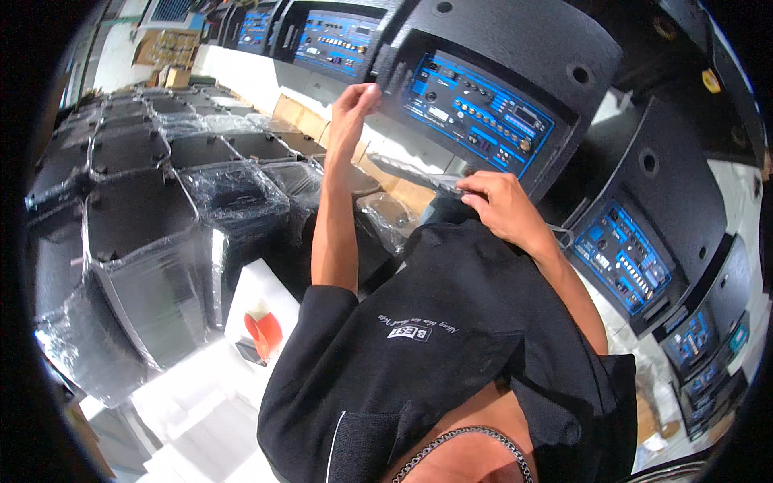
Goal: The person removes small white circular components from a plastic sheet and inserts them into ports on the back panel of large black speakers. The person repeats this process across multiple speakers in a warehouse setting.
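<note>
My left hand (356,109) is raised by the lower left edge of a black speaker cabinet (515,40) with a blue amplifier panel (475,113). Its fingers are curled together; what they hold, if anything, I cannot make out. Below the panel, my right hand (503,205) pinches the end of a thin grey, ridged strip or sheet (411,173), which stretches leftward just above my dark shirt. Another panelled cabinet (624,249) stands to the right of my right arm.
Rows of plastic-wrapped black cabinets (145,217) fill the left side. White foam (250,294) with a red item (264,330) sits at lower left. Cardboard (302,113) lies behind my left hand. More cabinets with blue panels (334,40) line the top and far right.
</note>
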`<action>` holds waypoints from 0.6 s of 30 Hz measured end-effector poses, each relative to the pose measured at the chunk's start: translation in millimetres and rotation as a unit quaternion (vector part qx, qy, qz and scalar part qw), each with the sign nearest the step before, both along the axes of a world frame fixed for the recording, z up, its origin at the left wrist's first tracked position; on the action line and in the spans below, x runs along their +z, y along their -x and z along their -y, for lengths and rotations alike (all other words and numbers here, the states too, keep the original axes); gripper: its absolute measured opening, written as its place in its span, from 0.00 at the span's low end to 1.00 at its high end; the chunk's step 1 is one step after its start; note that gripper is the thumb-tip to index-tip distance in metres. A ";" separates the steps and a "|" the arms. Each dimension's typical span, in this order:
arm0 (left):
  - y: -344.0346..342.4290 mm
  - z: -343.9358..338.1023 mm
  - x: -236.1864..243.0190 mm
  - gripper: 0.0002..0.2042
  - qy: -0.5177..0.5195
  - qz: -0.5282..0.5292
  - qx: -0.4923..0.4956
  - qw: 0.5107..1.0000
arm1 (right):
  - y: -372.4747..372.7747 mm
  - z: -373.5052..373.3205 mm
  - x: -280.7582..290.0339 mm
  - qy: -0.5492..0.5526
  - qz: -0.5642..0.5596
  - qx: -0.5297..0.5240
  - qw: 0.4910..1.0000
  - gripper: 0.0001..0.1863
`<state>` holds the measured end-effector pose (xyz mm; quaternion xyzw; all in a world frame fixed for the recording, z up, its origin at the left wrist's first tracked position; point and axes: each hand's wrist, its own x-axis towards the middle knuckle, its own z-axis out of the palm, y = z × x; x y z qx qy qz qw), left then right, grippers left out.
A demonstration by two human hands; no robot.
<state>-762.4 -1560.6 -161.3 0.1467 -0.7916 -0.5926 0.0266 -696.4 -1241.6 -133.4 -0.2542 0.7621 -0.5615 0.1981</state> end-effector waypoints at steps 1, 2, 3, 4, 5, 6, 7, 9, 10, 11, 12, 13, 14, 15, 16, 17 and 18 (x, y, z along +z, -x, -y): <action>-15.5 1.2 27.1 0.17 0.001 -0.029 0.022 0.999 | 8.2 7.5 7.7 0.001 0.015 0.007 1.000 0.13; -28.9 3.8 43.8 0.16 -0.006 -0.055 0.036 0.998 | 16.6 15.9 16.0 0.000 0.030 0.012 0.999 0.13; -42.3 -1.5 63.9 0.14 -0.026 -0.072 0.053 0.996 | 25.1 25.2 23.3 -0.003 0.045 0.016 0.999 0.13; -52.9 -1.8 68.1 0.14 -0.032 -0.088 0.048 0.994 | 33.0 35.4 27.2 -0.001 0.064 0.019 0.998 0.14; -62.7 0.9 71.5 0.14 -0.036 -0.101 0.047 0.993 | 41.4 46.2 34.2 -0.008 0.081 0.033 0.996 0.14; -67.3 6.8 74.5 0.15 -0.035 -0.119 0.025 0.992 | 50.6 58.7 41.9 -0.016 0.098 0.044 0.994 0.14; -68.5 18.8 69.2 0.19 -0.033 -0.139 0.005 0.990 | 58.2 72.6 45.8 -0.025 0.115 0.052 0.992 0.15; -67.3 40.9 61.9 0.20 0.012 -0.123 0.048 0.991 | 73.2 102.2 47.8 -0.039 0.132 0.081 0.987 0.16; -67.3 57.4 57.6 0.20 0.003 -0.108 0.067 0.992 | 77.8 118.8 47.2 -0.047 0.140 0.090 0.985 0.17; -66.5 75.3 53.5 0.19 -0.006 -0.093 0.084 0.992 | 82.9 136.6 46.7 -0.054 0.148 0.099 0.983 0.17; -64.5 94.0 49.4 0.18 -0.015 -0.078 0.102 0.992 | 88.4 155.4 44.5 -0.046 0.173 0.106 0.978 0.18; -61.8 113.9 45.5 0.17 -0.016 -0.074 0.105 0.992 | 92.5 175.4 45.0 -0.056 0.179 0.110 0.976 0.18; -56.3 135.4 42.5 0.15 -0.017 -0.070 0.109 0.991 | 97.1 196.1 45.9 -0.067 0.186 0.114 0.974 0.18; -53.1 155.6 40.9 0.13 -0.018 -0.066 0.114 0.991 | 101.1 216.7 46.6 -0.078 0.192 0.119 0.971 0.18; -47.6 171.1 44.4 0.12 -0.033 -0.069 0.123 0.989 | 100.2 236.3 43.0 -0.050 0.230 0.104 0.966 0.18; -42.5 190.2 47.1 0.12 -0.011 -0.062 0.122 0.991 | 105.9 255.5 43.0 -0.060 0.189 0.121 0.973 0.18; -35.8 210.0 48.5 0.12 0.011 -0.055 0.121 0.991 | 112.4 273.6 44.7 -0.069 0.147 0.138 0.977 0.19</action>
